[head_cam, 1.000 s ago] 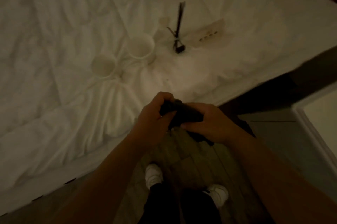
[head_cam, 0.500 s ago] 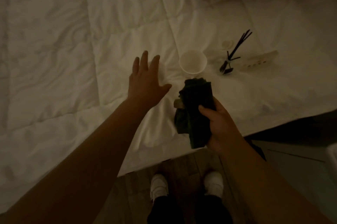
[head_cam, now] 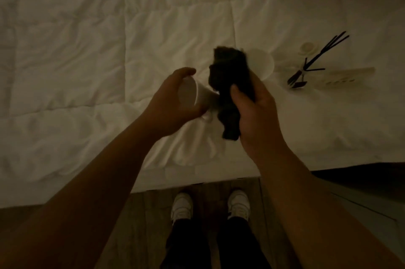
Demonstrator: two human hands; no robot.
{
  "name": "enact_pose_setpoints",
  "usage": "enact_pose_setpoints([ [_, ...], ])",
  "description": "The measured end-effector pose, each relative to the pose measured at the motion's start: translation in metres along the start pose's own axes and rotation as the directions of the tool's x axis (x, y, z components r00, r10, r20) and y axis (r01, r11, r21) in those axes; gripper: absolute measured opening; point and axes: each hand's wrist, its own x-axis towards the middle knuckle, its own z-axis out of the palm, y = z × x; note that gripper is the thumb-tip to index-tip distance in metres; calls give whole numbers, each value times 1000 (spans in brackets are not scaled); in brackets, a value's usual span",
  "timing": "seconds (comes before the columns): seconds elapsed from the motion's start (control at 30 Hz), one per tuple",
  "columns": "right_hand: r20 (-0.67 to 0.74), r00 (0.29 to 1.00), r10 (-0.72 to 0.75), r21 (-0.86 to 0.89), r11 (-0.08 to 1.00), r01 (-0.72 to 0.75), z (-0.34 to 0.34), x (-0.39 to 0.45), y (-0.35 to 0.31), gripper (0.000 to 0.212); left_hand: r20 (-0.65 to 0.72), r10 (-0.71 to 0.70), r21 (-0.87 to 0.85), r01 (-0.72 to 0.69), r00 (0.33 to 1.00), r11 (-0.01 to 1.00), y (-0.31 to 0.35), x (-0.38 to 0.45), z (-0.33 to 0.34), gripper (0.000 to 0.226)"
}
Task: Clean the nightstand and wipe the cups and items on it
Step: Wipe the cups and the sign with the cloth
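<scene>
One cup (head_cam: 192, 95) gripped in my left hand (head_cam: 173, 104), dark cloth (head_cam: 230, 84) clutched in my right hand (head_cam: 256, 111), wiping seemingly just starting; second cup (head_cam: 263, 64) beyond my right hand waits.

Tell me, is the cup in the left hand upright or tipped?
Tipped: the cup lies sideways in the left hand, mouth facing left.

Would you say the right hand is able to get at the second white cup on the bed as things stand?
Probably not right away: the right hand grips the dark cloth, which hangs between it and the second cup. The cup itself stands unobstructed on the bedspread, close behind the cloth.
</scene>
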Motion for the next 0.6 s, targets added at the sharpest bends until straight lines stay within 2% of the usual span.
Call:
enact_pose_setpoints([
  [0.03, 96, 993, -75, -185, 978, 92, 10, 4, -4, 39, 29, 17, -75, -15, 999, 997, 5, -8, 2, 74],
  [0.1, 265, 947, -181, -518, 801, 298, 29, 6, -2, 48, 42, 122, -202, -112, 992, 973, 12, -19, 6, 57],
  [0.13, 303, 934, -190, -579, 742, 338, 34, 8, 0, 52, 25, 145, -241, -135, 989, 961, 14, -23, 6, 55],
  [0.17, 309, 936, -167, -568, 758, 322, 36, 10, 0, 52, -4, 165, -247, -160, 986, 956, 13, -26, 5, 62],
  [0.23, 275, 961, -36, -433, 888, 157, 35, 17, -2, 43, -64, 207, -163, -215, 976, 963, 6, -30, -1, 86],
  [0.3, 297, 934, 198, -100, 979, -176, 28, 23, -7, 35, -42, 267, -197, -270, 963, 942, 5, -34, -8, 91],
  [0.33, 342, 889, 303, 117, 925, -360, 25, 22, -7, 37, -24, 298, -300, -291, 954, 908, 8, -37, -10, 82],
  [0.37, 376, 853, 362, 289, 828, -480, 22, 21, -6, 41, -27, 334, -389, -317, 942, 865, 12, -39, -9, 73],
  [0.4, 406, 835, 372, 402, 748, -529, 20, 17, -6, 44, -42, 349, -448, -330, 936, 831, 14, -39, -7, 67],
  [0.47, 410, 843, 348, 555, 638, -534, 23, 8, -5, 48, -85, 349, -492, -344, 933, 800, 18, -38, -3, 61],
  [0.53, 370, 869, 328, 642, 586, -494, 27, 2, -6, 52, -152, 302, -501, -337, 941, 797, 19, -38, 5, 57],
  [0.6, 309, 881, 358, 669, 577, -469, 31, -2, -5, 54, -243, 186, -543, -292, 952, 787, 21, -42, 14, 55],
])
